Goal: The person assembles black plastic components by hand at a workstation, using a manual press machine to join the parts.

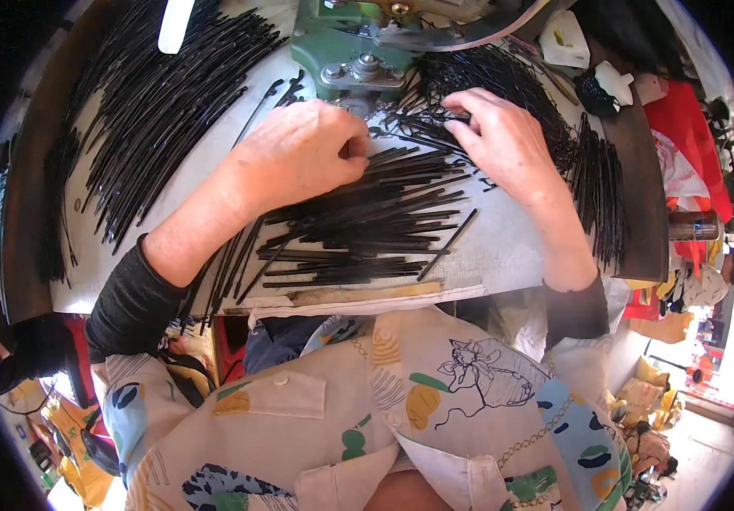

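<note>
So the whole setup is built around the green machine at the far middle of the table, and both hands are right up at its base. The left hand has its fingers curled in loosely, knuckles up, and honestly I can't tell if anything's pinched in there because the tips are tucked out of sight. The right hand is partly open, thumb and index apart, with thin black strips right by the tips; can't say if it actually has hold of one. The central pile of black strips lies mostly crosswise between the hands and the person's body, probably so they're an easy grab. Over on the left, the big bundle is fanned out on one slant, I'd guess to stop them snagging each other. The tangled heap past the right hand is way messier, and another stack runs lengthwise near the table's right edge, maybe kept apart so batches don't mix. Everything's within arm's reach, which makes sense with both hands busy.
</note>
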Demonstrator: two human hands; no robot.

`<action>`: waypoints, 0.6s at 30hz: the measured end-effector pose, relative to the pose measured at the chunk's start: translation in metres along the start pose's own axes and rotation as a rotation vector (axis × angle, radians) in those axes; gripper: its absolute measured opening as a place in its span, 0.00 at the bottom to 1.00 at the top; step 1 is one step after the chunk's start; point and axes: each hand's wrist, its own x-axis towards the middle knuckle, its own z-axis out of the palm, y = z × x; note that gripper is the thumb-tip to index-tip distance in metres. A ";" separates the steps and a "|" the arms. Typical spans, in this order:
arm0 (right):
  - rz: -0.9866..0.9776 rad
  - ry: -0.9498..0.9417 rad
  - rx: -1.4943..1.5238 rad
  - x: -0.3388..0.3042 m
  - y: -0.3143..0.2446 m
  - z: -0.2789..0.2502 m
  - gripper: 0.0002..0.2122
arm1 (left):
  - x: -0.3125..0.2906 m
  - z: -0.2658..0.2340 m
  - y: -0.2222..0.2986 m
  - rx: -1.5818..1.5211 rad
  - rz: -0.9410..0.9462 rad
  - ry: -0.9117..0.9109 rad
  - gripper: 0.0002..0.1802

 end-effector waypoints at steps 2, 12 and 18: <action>-0.090 0.062 -0.058 0.006 -0.006 0.006 0.10 | 0.001 -0.006 -0.002 -0.133 -0.087 -0.062 0.10; -0.313 0.054 -0.149 0.023 -0.015 0.015 0.03 | 0.005 -0.014 -0.009 -0.337 -0.186 -0.109 0.15; -0.354 0.103 -0.109 0.017 -0.012 0.015 0.03 | 0.007 -0.010 -0.018 -0.342 -0.171 -0.062 0.16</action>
